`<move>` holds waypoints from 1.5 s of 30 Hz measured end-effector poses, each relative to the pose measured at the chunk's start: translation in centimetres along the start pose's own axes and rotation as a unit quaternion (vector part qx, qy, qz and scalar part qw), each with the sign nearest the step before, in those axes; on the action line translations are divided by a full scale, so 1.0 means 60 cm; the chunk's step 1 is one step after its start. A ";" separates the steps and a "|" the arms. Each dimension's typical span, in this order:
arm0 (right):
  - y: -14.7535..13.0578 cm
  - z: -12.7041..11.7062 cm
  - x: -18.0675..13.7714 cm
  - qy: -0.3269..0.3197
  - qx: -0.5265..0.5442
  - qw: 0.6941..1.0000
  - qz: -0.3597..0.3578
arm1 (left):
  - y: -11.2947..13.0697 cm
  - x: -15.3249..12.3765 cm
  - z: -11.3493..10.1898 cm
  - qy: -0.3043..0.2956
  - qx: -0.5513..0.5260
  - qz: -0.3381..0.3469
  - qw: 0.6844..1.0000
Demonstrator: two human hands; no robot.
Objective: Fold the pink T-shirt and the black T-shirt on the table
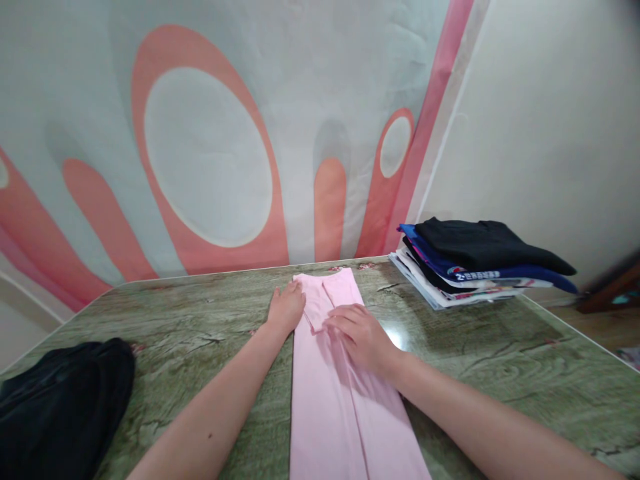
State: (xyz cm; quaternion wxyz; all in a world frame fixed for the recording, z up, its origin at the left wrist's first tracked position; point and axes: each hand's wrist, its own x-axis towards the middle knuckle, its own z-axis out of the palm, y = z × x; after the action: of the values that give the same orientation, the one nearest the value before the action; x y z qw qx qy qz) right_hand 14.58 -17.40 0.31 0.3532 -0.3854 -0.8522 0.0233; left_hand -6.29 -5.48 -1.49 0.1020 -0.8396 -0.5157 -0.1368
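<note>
A pink garment [325, 413], which looks like a long-sleeved top, lies folded into a long narrow strip on the table. Near its far end a sleeve-like flap [316, 310] is folded over the top layer. My left hand [287, 308] rests at the strip's far left edge, its fingertips on the fabric and its thumb apart. Across the right side of the flap lies my right hand [363, 333], fingers stretched out and touching the cloth near the flap's lower corner. The right thumb is mostly hidden. The near end of the garment runs out of view.
On the wood-patterned table [210, 373], a stack of folded clothes [480, 257] stands at the back right, black on top. A crumpled black garment [65, 400] lies at the near left. Behind the table hangs a grey and coral patterned sheet [300, 100].
</note>
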 end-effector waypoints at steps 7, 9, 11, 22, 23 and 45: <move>0.066 0.014 -0.010 0.041 0.020 0.995 0.091 | 0.050 -0.012 -0.030 0.003 -0.110 0.110 0.988; 0.073 0.018 -0.011 0.032 0.023 0.995 0.095 | 0.057 -0.013 -0.024 -0.018 -0.124 0.114 0.986; 0.071 0.017 -0.011 0.028 0.018 0.995 0.092 | 0.056 -0.012 -0.014 -0.023 -0.133 0.115 0.984; -0.012 0.012 -0.001 -0.082 -0.006 0.996 -0.022 | 0.023 -0.006 -0.007 -0.070 -0.161 0.143 0.974; -0.013 0.013 0.000 -0.089 -0.011 0.996 -0.019 | 0.021 -0.006 -0.009 -0.087 -0.161 0.142 0.973; -0.009 0.011 0.001 -0.103 -0.015 0.994 -0.028 | 0.019 0.020 -0.004 -0.049 -0.114 0.121 0.985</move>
State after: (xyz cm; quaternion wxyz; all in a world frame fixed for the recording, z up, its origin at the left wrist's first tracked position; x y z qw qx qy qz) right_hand 13.81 -17.59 0.04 0.2588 -0.3617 -0.8948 0.0402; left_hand -4.78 -5.07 -0.94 -0.0040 -0.9075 -0.3959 -0.1401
